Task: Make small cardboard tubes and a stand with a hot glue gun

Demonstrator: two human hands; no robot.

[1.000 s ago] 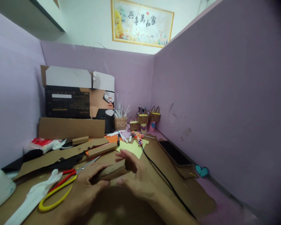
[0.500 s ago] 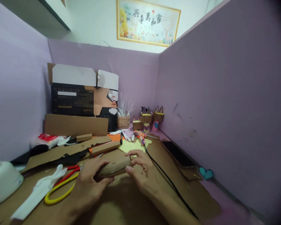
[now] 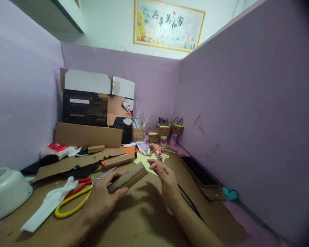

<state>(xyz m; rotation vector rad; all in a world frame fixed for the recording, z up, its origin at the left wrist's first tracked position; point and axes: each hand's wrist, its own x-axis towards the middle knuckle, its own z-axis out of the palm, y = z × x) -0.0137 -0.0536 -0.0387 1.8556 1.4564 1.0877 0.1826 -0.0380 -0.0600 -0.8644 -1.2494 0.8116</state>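
Observation:
My left hand (image 3: 103,199) is closed around one end of a folded brown cardboard piece (image 3: 130,178), held tilted over the cardboard-covered table. My right hand (image 3: 166,178) is off the piece, just to its right, with fingers partly bent and apart and nothing seen in them. Beyond its fingertips lies a colourful patterned tool with a black cord (image 3: 157,151); it looks like a hot glue gun. Scissors (image 3: 74,207) with a yellow and a red handle rest beside my left wrist, partly hidden by that hand. Yellow paper (image 3: 144,164) lies past the cardboard piece.
On the left are a white bowl (image 3: 7,193) and a crumpled white tissue (image 3: 50,204). Cardboard strips (image 3: 79,163) lie behind. A printed box (image 3: 87,108), a basket (image 3: 139,133) and cardboard animal figures (image 3: 163,130) line the back. A dark phone-like slab (image 3: 199,171) lies along the right wall.
My right hand has let go of the cardboard piece and moved right and forward. The piece's free end has tipped upward in my left hand. The view has shifted slightly.

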